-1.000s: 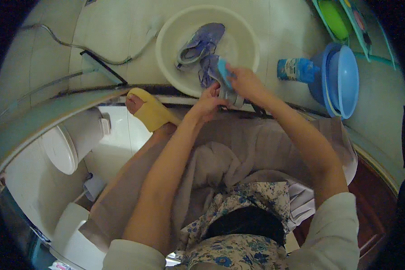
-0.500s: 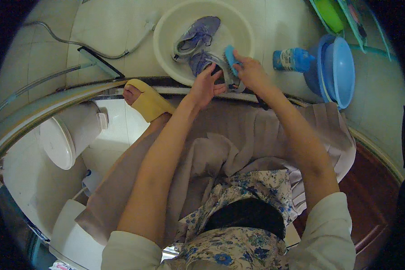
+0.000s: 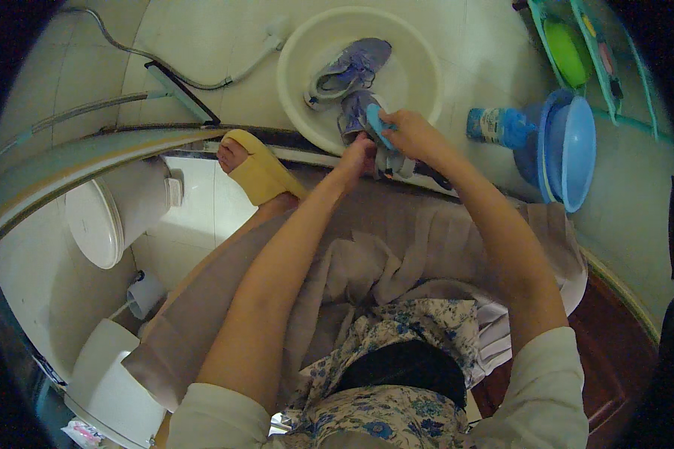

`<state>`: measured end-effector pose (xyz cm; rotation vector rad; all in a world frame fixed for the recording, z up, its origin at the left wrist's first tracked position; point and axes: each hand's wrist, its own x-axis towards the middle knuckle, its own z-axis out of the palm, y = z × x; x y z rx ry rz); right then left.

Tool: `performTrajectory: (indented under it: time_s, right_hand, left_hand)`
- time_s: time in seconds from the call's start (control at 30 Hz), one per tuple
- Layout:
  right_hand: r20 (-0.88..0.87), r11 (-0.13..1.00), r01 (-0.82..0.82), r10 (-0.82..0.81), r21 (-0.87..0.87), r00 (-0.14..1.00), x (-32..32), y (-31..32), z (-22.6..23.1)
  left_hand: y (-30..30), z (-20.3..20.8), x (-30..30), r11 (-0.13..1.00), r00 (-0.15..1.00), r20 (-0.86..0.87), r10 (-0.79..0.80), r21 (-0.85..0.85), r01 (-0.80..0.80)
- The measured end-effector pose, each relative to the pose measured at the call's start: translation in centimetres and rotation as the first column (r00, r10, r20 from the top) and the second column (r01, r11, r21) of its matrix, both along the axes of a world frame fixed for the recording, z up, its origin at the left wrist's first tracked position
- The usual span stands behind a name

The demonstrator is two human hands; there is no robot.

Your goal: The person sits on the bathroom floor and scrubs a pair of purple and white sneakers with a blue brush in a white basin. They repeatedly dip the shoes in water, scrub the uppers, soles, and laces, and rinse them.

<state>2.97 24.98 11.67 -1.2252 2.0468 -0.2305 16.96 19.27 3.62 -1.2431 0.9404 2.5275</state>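
A purple-grey shoe (image 3: pixel 353 109) is tilted over the near rim of a cream basin (image 3: pixel 285 93). My left hand (image 3: pixel 358 157) is closed on this shoe near its opening, with the fingers partly hidden. In my right hand (image 3: pixel 413 136) is a light-blue scrubbing brush (image 3: pixel 374 118), gripped from above. Its bristle side is turned toward the shoe and seems to touch it. Just beyond, a second purple shoe (image 3: pixel 363 61) lies inside the basin.
A blue bottle (image 3: pixel 494 127) lies right of the basin, beside stacked blue basins (image 3: pixel 574 153). A teal rack (image 3: pixel 610 97) stands far right. At left are a squeegee (image 3: pixel 180 93), a shower hose (image 3: pixel 150 56) and a white bin (image 3: pixel 97 224). A raised sill (image 3: pixel 269 142) runs before the basin.
The brush has come down and left against the near shoe. My left hand's fingers, spread before, have closed in on the shoe. The whole view has shifted slightly.
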Motion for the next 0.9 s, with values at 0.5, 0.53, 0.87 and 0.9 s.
performTrajectory:
  time_s: [0.5, 0.53, 0.87, 0.9]
  right_hand:
    - [0.000, 0.986, -0.149, 0.150, 0.073, 0.989, -2.7, 2.5, 2.7]
    - [-0.048, 0.988, -0.140, 0.144, 0.070, 0.988, -3.0, 2.4, 1.8]
    - [0.015, 0.983, 0.033, -0.036, 0.182, 0.999, -8.3, -1.8, -5.1]
    - [0.072, 0.972, 0.010, -0.028, 0.236, 0.997, -8.5, -1.3, -4.9]
  left_hand:
    - [-0.9, 1.0, -1.1, 0.999, 0.987, -0.159, 0.018, 0.052, -0.010]
    - [-0.6, 0.9, -1.5, 0.997, 0.976, -0.211, 0.049, 0.063, -0.037]
    - [-0.7, 2.0, -2.6, 0.995, 0.959, -0.273, 0.082, 0.075, -0.064]
    - [-0.8, 2.4, -2.8, 0.993, 0.958, -0.273, 0.084, 0.104, -0.057]
